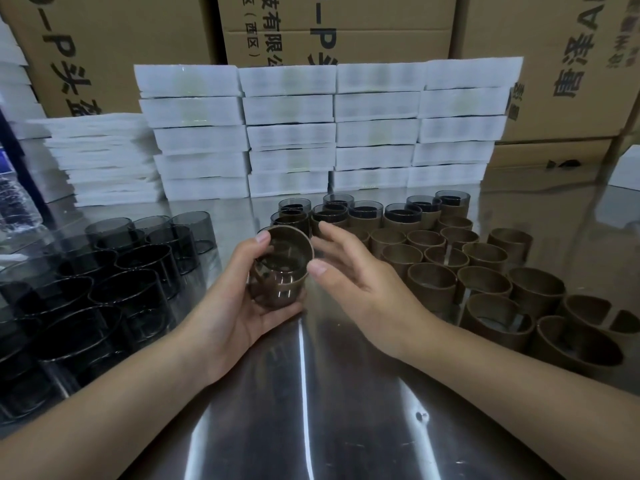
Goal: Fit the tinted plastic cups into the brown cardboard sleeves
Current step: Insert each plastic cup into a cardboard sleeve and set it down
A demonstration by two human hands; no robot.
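The left hand [239, 299] gripped a sleeved cup [280, 268] to steady it, while the right hand's [360, 271] fingers [317, 266] hovered loose beside its rim.

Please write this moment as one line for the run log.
left hand: holds tinted cup with cardboard sleeve on it | right hand: open, beside it | bare cups left, empty sleeves right

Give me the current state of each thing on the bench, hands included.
Left hand: gripping the held cup.
Held cup: tinted, tilted, brown sleeve around it.
Right hand: open, fingertips beside the held cup's rim.
Loose tinted cups: upright, unsleeved, grouped left.
Empty cardboard sleeves: upright, no cups, grouped right.
Sleeved cups: upright, finished, rows at the back.
White foam packs: stacked behind.
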